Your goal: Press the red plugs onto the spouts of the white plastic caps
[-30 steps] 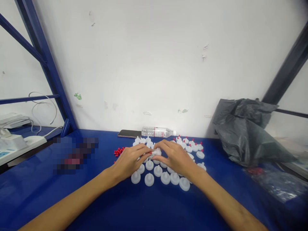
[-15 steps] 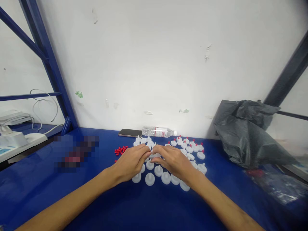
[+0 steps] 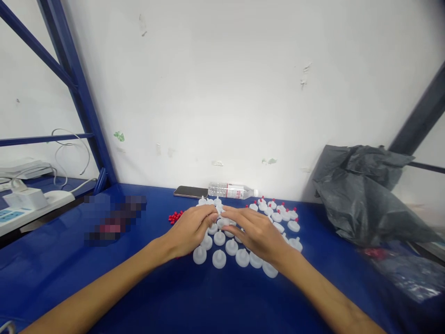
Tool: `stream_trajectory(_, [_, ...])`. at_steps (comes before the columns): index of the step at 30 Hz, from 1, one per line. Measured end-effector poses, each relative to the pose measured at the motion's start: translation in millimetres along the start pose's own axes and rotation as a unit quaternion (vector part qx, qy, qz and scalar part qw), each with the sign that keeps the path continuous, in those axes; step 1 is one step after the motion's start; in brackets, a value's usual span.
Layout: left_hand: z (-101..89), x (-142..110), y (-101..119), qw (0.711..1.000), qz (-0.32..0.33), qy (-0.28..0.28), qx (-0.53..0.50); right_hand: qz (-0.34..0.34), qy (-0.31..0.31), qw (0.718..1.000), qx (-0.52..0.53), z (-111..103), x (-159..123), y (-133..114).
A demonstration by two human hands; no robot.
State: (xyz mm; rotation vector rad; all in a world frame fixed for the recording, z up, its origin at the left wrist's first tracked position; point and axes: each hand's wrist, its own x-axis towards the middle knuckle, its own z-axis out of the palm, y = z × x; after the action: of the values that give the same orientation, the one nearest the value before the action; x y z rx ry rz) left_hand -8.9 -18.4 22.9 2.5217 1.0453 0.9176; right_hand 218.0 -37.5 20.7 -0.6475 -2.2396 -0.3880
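My left hand (image 3: 194,227) is closed in a pinch, thumb against fingers, and whatever it holds is hidden. Facing it, my right hand (image 3: 259,229) curls its thumb and fingers round a white nozzle cap (image 3: 225,222), partly covered by the fingers. The fingertips of both hands almost meet. White nozzle caps (image 3: 219,260) stand spout up on the table below and around the hands. Farther right, several white caps carry small red tips (image 3: 293,225). A pile of loose red tips (image 3: 174,216) lies just left of my left hand, partly hidden by it.
Along the wall lie a phone (image 3: 190,192) and a clear plastic bottle (image 3: 232,190) on the blue table (image 3: 208,301). A grey plastic bag (image 3: 365,195) and a clear bag (image 3: 410,273) are at the right. A power strip (image 3: 45,208) with cables sits at the left.
The whole view has shifted slightly, so things appear a little farther right. Both hands stay together over the caps, with the right fingers moved only slightly.
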Motion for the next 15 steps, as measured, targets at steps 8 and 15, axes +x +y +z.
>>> stream_trajectory(8, [-1.1, -1.5, -0.2, 0.998, 0.02, -0.052, -0.026, -0.02, 0.002, 1.0, 0.013, -0.1, -2.1, -4.6])
stream_trajectory(15, [-6.5, -0.7, 8.0, 0.997, 0.02, -0.049, -0.058, -0.063, 0.011, 0.998, -0.016, 0.8, -5.1, -2.0])
